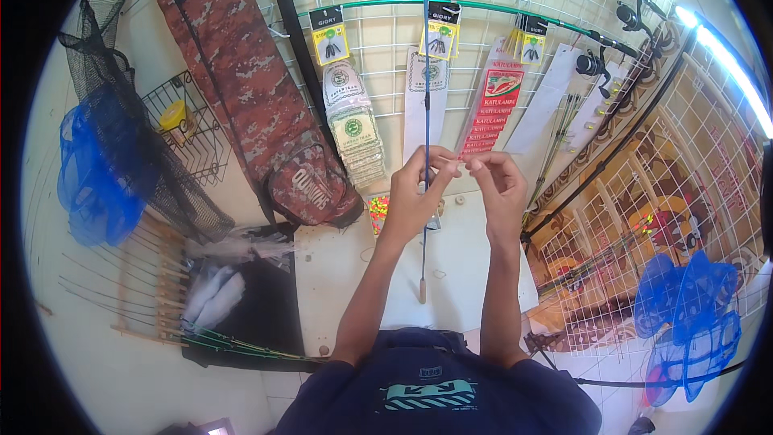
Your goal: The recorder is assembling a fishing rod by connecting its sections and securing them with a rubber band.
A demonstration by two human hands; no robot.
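1. The small reddish-and-pale piece (461, 159) sits between the fingertips of both hands, near the middle of the view and just below the hanging packets.
2. It looks tiny and slender, with a touch of red at the upper part and a paler tone beneath; its exact shape and material are too small to tell.
3. The left hand (415, 197) pinches it narrowly between thumb and forefinger, the other fingers curled.
4. The right hand (502, 189) meets it from the other side in a similar tight pinch, the two sets of fingertips very close together.
5. A thin dark-blue rod (427, 117) with a beige lower end runs upright across the left hand; whether they touch cannot be told.
6. Behind the right hand hangs a red-and-white strip of packets (491, 110).
7. Below both hands spreads a white, flat tabletop (475, 274).
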